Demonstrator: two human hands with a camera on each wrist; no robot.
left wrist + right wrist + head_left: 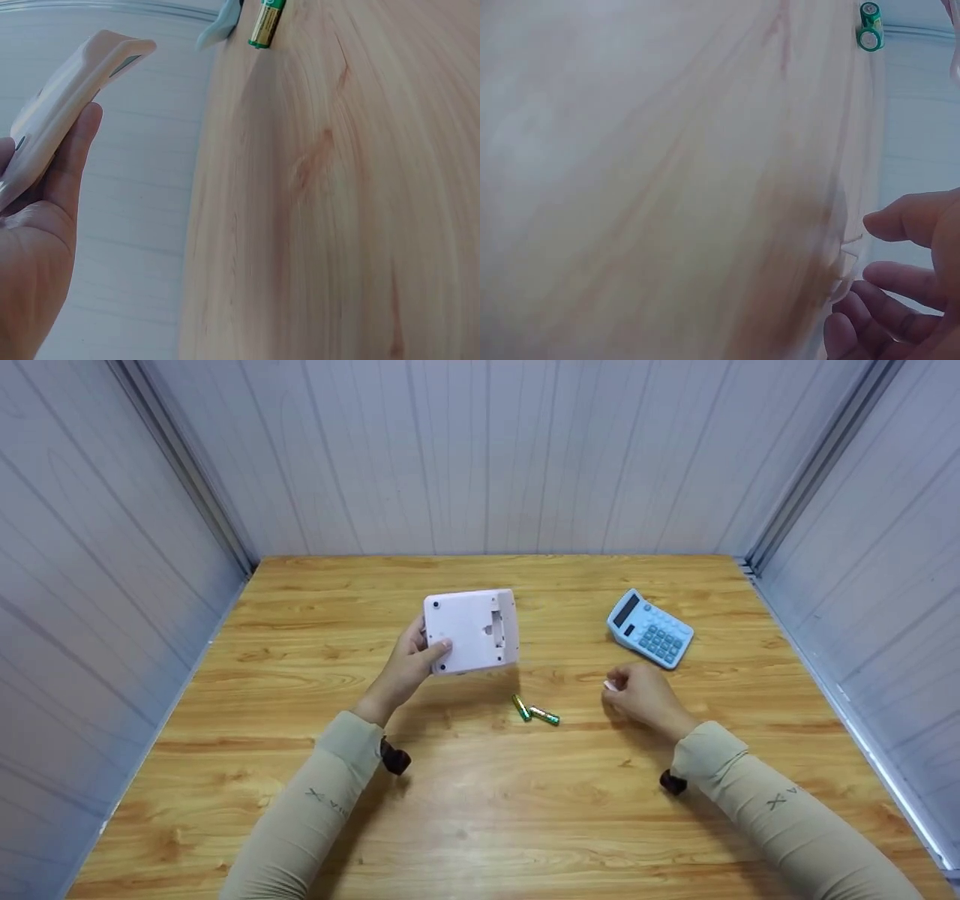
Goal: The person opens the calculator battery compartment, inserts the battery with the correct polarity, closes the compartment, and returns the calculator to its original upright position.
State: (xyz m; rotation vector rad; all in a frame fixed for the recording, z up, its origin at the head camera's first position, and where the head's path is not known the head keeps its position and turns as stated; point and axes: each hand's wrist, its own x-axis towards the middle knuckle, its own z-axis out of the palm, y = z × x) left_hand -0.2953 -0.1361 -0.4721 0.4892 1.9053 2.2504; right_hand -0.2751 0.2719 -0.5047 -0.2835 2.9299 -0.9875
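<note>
My left hand (409,664) grips a pale pink calculator (469,630), raised off the table with its back facing up. The thumb lies across the back, and the other fingers are behind it. An uncovered battery compartment (498,630) shows near the calculator's right end. At the right, my right hand (645,694) is low over the table with curled fingers, holding a small pale battery cover (611,685) at the fingertips. The right wrist view shows that cover (846,262) partly hidden by fingers. Two green and gold batteries (544,715) lie on the table between the hands.
A blue calculator (651,628) lies keys up on the wooden table (465,810), just beyond my right hand. Pale panelled walls (487,457) enclose the table at the back and both sides.
</note>
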